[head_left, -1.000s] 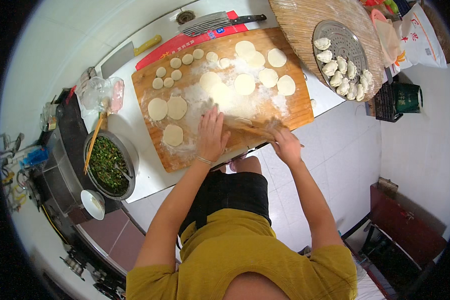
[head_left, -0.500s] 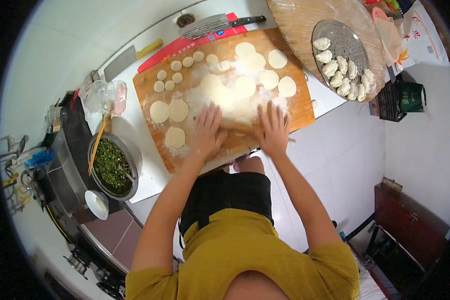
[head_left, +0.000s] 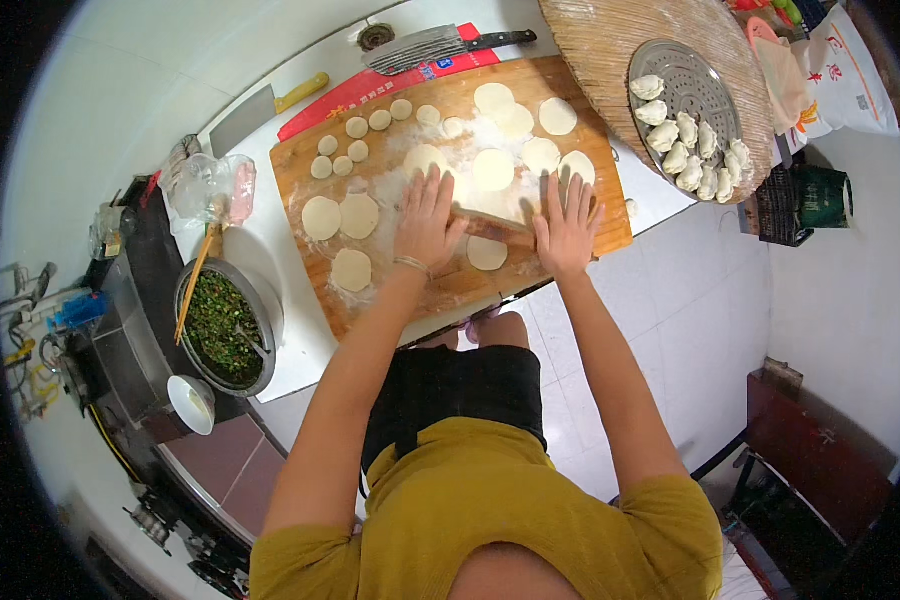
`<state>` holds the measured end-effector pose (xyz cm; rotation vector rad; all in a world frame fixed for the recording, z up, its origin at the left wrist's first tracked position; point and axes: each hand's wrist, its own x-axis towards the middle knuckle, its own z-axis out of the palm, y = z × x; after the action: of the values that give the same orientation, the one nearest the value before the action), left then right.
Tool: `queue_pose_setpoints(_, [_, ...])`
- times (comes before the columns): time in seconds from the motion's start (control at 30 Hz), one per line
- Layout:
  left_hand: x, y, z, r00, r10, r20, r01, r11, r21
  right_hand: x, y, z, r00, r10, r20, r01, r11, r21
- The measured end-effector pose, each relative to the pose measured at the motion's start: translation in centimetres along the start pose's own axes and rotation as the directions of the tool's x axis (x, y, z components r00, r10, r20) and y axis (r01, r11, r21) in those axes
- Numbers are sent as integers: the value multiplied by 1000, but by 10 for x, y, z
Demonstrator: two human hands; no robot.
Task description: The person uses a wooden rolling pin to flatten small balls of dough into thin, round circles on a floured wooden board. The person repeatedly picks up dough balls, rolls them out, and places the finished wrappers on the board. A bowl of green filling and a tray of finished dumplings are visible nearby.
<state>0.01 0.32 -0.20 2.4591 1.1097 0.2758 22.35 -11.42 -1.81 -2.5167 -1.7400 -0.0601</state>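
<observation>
My left hand (head_left: 429, 222) and my right hand (head_left: 568, 225) lie palm down on the ends of a wooden rolling pin (head_left: 498, 229). Their fingers stretch flat past it toward the far side, not wrapped round it. Just on the near side of the pin, between both hands, is a round dough wrapper (head_left: 486, 254). The floured wooden board (head_left: 320, 285) beneath carries several more flat wrappers, among them one (head_left: 351, 270) to the left of my left hand. Small dough pieces (head_left: 357, 128) cluster at its far left. Some wrappers by my fingertips are partly covered.
A metal bowl of chopped green filling (head_left: 220, 326) with chopsticks (head_left: 196, 287) stands left, beside a white bowl (head_left: 192, 405). Beyond the board lie a cleaver (head_left: 242, 125) and a black-handled knife (head_left: 415, 52). At far right, a perforated metal plate (head_left: 682, 75) holds several dumplings.
Both hands and the rolling pin have moved away from me, up the board. The wrapper between my hands now shows almost whole on the near side of the pin.
</observation>
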Motion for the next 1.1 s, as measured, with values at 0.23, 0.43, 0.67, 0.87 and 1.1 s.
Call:
queue_pose_setpoints(0.23, [-79,-2,-4,996,39,86,-45,996,76,-70,-7,-23,978,-188,94,152,941,303])
queue_pose_setpoints(0.43, [-46,31,-9,983,3,-184,-25,993,-119,-58,11,-24,990,-105,95,65,934,352])
queue_pose_setpoints(0.67, [-7,70,56,938,-309,-157,303,951,-58,-69,18,-41,966,251,-69,-181,838,515])
queue_pose_setpoints(0.87, [7,51,49,887,-412,208,454,861,-230,-101,9,-26,950,309,-41,-232,790,567])
queue_pose_setpoints(1.1, [-28,65,9,906,-367,212,409,631,-659,-104,7,-29,954,298,-24,-236,798,554])
